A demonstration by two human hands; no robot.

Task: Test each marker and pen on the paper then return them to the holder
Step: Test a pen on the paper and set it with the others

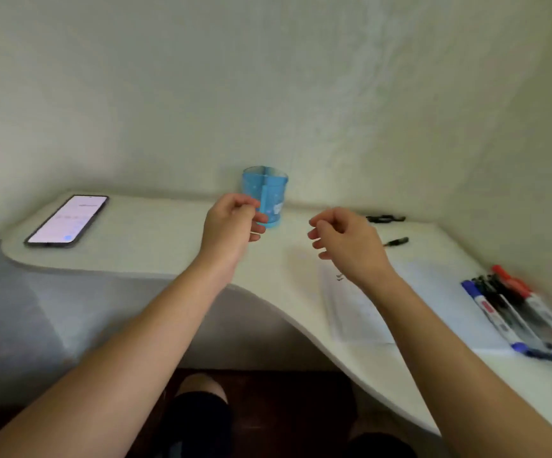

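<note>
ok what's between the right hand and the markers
Just the paper, lying on the desk from under the right hand up to the markers; the head view shows it.

A phone [66, 221] lies screen-up and lit on the white desk [155, 246], well to the left of the left hand [231, 223]. A small black object [385, 218], too blurred to identify, lies just beyond the right hand [347, 242].
</note>
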